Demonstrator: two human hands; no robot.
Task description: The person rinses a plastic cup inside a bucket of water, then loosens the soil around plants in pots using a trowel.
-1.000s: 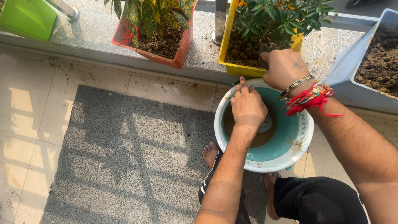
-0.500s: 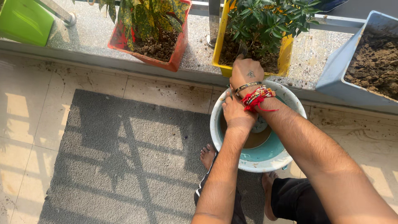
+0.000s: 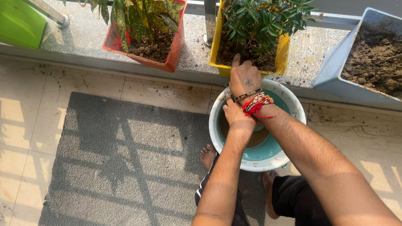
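My left hand reaches down into a white bucket with a teal inside. It rests against the far inner wall by the rim, fingers closed together there. Brown muddy water and a pale round object lie at the bucket's bottom. My right hand, with a metal bangle and red threads at the wrist, crosses over the bucket. It sits fisted at the near edge of a yellow planter holding a leafy green plant in soil. It grips a small dark tool, now almost hidden.
A red planter with a speckled plant and a grey planter full of soil stand on the stone ledge. A green container is at far left. A grey mat covers the tiles. My bare feet flank the bucket.
My right hand has moved left from the bucket's far right rim to the yellow planter's near edge, crossing over my left wrist. The left hand stays in the bucket.
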